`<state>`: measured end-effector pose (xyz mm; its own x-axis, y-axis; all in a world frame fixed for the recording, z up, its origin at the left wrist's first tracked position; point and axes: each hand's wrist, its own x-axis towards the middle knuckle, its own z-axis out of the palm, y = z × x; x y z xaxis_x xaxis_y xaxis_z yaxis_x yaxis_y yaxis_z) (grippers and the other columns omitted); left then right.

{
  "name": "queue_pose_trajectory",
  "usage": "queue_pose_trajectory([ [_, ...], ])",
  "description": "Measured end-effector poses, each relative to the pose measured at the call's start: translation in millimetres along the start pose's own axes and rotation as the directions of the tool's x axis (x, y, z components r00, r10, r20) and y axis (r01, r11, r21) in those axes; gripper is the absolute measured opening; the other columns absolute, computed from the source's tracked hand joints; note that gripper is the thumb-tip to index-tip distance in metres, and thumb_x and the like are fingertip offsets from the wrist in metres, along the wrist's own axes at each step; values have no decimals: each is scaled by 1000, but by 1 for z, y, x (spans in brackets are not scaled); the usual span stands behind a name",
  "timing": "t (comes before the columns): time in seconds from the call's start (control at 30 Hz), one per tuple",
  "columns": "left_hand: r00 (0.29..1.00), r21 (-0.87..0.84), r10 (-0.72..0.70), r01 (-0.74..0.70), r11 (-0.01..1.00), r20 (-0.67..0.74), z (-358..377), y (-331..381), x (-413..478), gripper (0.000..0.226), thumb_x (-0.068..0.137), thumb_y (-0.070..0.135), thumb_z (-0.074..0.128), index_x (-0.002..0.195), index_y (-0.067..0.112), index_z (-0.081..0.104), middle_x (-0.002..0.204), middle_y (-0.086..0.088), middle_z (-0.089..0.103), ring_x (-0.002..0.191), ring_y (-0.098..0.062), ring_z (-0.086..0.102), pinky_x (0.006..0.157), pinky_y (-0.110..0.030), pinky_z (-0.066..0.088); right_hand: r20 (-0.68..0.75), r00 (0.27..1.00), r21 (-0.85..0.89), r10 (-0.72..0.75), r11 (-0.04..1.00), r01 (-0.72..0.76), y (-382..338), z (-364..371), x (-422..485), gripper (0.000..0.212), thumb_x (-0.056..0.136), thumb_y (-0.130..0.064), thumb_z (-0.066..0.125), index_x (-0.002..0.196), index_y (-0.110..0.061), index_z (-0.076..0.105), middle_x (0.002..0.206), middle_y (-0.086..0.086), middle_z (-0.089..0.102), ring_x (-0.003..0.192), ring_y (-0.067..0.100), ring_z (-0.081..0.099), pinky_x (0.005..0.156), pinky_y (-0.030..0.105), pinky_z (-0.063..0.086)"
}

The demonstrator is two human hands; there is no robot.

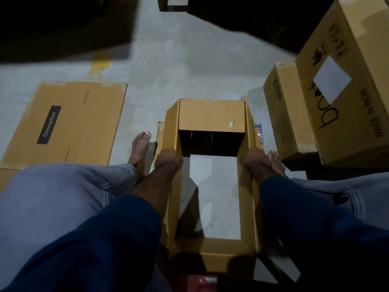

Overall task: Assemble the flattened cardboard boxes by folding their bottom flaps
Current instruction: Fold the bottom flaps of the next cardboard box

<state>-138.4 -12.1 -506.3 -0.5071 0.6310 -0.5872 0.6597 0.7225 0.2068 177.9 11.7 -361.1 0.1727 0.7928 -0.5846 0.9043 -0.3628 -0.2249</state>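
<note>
Head view: A seated person in dark blue sleeves and pale grey-blue trousers works on an opened-out brown cardboard box (247,207) standing on the grey concrete floor (168,70) between bare feet. The left hand (168,159) sits on the top edge of the box's left side panel and the right hand (252,159) on the top edge of the right side panel. Both are curled over the cardboard with the knuckles up and the fingertips hidden from the camera.

The short far flap (211,115) is folded inward over the opening, and the short near flap (212,249) lies folded inward at the end closest to the person. Between them the box is open, and bare floor shows straight through it. The left foot (141,148) rests just beside the box's left wall, while the right foot (275,161) shows behind the right hand.

To the left, well apart from the box, a flattened brown cardboard carton (73,123) with a dark rectangular "Crompton" label lies flat on the floor. To the right stand two made-up brown cartons, a smaller one (288,114) beside a large one (357,91) with a white rectangular label and black print. A worn yellow painted line (99,64) crosses the floor beyond the flattened carton, where the scene falls into deep shadow.
</note>
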Motion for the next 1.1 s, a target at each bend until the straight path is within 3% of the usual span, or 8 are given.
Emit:
queue_pose_trajectory([
  [0.1, 992, 109, 118, -112, 988, -46, -58, 49, -90, 11, 93, 19, 64, 96, 10, 67, 94, -9, 66, 89, -30, 69, 76, -38, 60, 7, 1000, -49, 14, 999, -13, -21, -12, -4, 23, 104, -21, 52, 117, -3, 58, 119, 9, 62, 116, 31, 59, 90, 38, 43],
  [0.23, 995, 73, -48, 42, 996, 87, -18, 9, 3, 35, 70, 31, 85, 83, 20, 55, 80, -5, 62, 86, -34, 69, 58, -38, 49, 29, 999, -48, -33, 998, 34, -19, -10, 2, 21, 102, -17, 52, 113, -1, 60, 115, 14, 63, 106, 27, 60, 91, 37, 49],
  [0.43, 992, 163, 121, -124, 979, 31, -74, 44, -105, 6, 95, 7, 63, 90, 5, 64, 89, -10, 65, 86, -26, 67, 61, -32, 50, 39, 997, -56, -62, 996, 64, -33, -8, 4, 24, 100, -18, 58, 78, -10, 52, 91, 11, 60, 81, 26, 60, 83, 41, 58],
  [0.63, 984, 279, 176, -163, 946, -20, -77, 41, -121, 24, 101, 12, 54, 123, 3, 59, 123, -11, 64, 106, -29, 65, 86, -35, 57, 43, 999, -20, -24, 999, 25, -29, -4, 0, 22, 98, -15, 57, 116, -2, 61, 122, 17, 64, 109, 34, 63, 96, 46, 54],
  [0.7, 959, 325, 261, -211, 922, -116, -79, 43, -133, 38, 102, 13, 53, 137, 4, 40, 140, -10, 49, 121, -31, 51, 102, -37, 49, -121, 992, -106, -20, 994, 7, -28, 3, -10, 32, 99, -22, 58, 124, -3, 52, 128, 16, 59, 117, 35, 58, 99, 46, 49],
  [0.8, 866, 384, 442, -336, 860, -232, -60, 42, -133, 38, 92, 17, 60, 127, 14, 44, 130, -9, 52, 110, -25, 50, 93, -36, 46, -371, 911, -275, -180, 958, 77, -35, 23, -19, 35, 89, -27, 64, 117, -12, 50, 117, 12, 58, 104, 31, 54, 91, 45, 44],
  [1.0, 834, 373, 535, -542, 753, 135, -51, 66, -114, 61, 92, 24, 67, 147, 16, 42, 143, -9, 47, 127, -27, 46, 101, -41, 47, 34, 927, -346, -373, 866, 361, -62, 50, 5, 37, 90, -19, 53, 125, -19, 66, 127, 11, 66, 115, 30, 60, 98, 38, 49],
  [1.1, 839, 368, 517, -540, 757, 169, -50, 62, -105, 72, 95, 27, 65, 156, 14, 30, 160, -15, 28, 146, -33, 31, 113, -46, 39, 18, 927, -304, -375, 881, 362, -63, 56, 17, 80, 90, -13, 58, 162, -20, 25, 168, 12, 17, 156, 32, 12, 124, 48, 24],
])
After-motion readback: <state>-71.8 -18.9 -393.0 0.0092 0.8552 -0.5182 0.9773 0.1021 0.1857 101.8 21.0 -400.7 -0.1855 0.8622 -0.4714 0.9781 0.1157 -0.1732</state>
